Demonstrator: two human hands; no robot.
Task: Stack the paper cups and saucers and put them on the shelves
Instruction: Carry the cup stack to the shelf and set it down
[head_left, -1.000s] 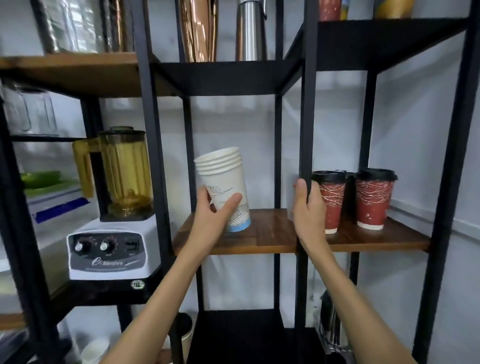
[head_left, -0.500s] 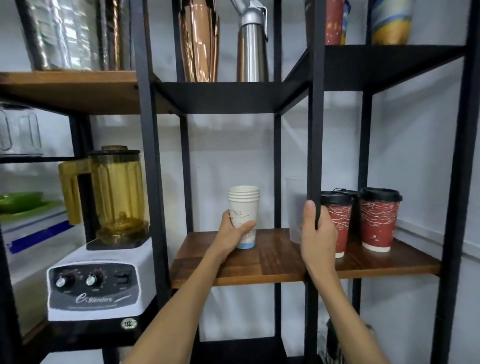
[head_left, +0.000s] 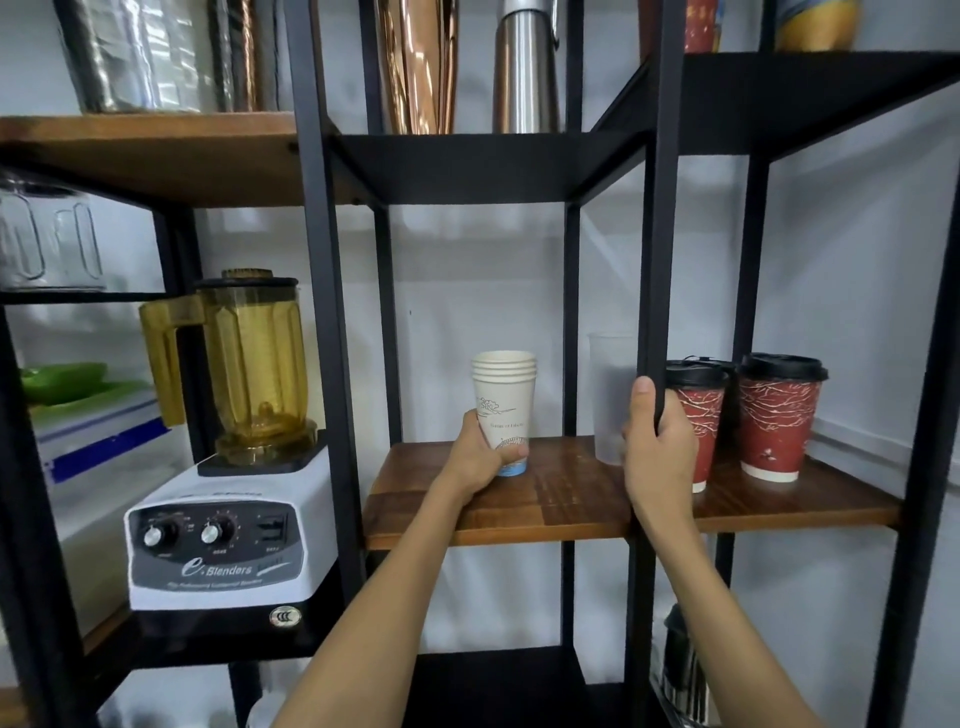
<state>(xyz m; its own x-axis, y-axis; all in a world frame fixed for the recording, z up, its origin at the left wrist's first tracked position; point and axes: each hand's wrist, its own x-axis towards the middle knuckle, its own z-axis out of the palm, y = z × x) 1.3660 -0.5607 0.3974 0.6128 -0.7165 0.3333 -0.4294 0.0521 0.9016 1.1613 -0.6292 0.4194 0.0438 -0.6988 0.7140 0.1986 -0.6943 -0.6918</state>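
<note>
While the stack of paper cups (head_left: 505, 410) is held upright, mouths up and long axis vertical, its base is set on the wooden shelf (head_left: 561, 499). The lower part of the stack is wrapped by the left hand (head_left: 480, 457), fingers curled closed around it. The black upright post (head_left: 658, 291) is gripped by the right hand (head_left: 658, 447), thumb up along its front face. Just behind the right hand a translucent plastic cup (head_left: 610, 395) is seen, and beyond it two red lidded cups (head_left: 779, 415) are stood on the same shelf. To the left of the left hand, a blender (head_left: 234, 447) is seen against a pale wall.
</note>
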